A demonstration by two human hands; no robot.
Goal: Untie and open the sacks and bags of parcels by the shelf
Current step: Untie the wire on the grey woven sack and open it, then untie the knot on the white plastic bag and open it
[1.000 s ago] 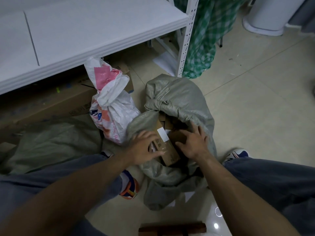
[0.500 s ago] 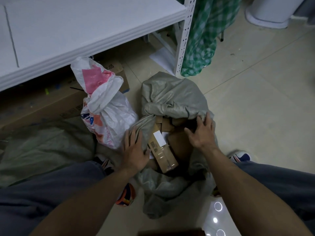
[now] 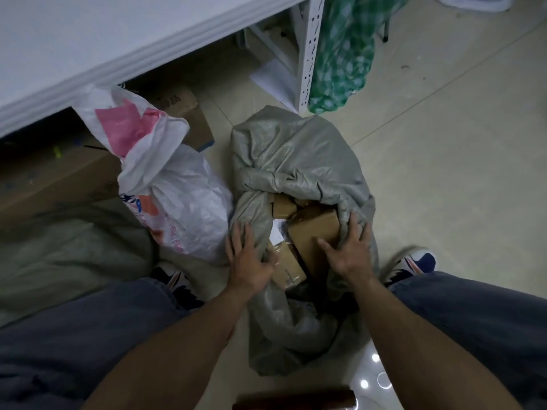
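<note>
Now at the mouth of the grey sack (image 3: 296, 161), standing on the floor (image 3: 444, 179) just in front of the shelf (image 3: 118, 39) and between the knees, already untied and gaping. Left hand (image 3: 248, 261) flat on the left rim, fingers (image 3: 241, 238) spread and straight, pressing on the cloth; right hand (image 3: 349, 253) over the bunched right rim, fingers (image 3: 359, 232) spread likewise, thumb lying on a brown parcel (image 3: 313, 232). No pinching visible on either side.

Risks first. Could drag the whole sack sideways instead of widening it, owing to loose woven cloth sliding under flat palms. Could spill the top parcels onto the floor by pushing the rim down too far, with the brown parcel and the labelled parcel (image 3: 285, 263) already poking up at the edge. Could also leave the far flap slumped over the opening, half covering it.

Contents: cardboard parcels packed close inside the grey sack, at least three showing, deeper ones hidden. Just beside it on the left, a white and pink bag (image 3: 183, 202), neck gathered and seemingly closed, contents unseen; probably the next one to untie. Further left, a flat sack (image 3: 68, 250) lying low; cannot tell whether open.
</note>
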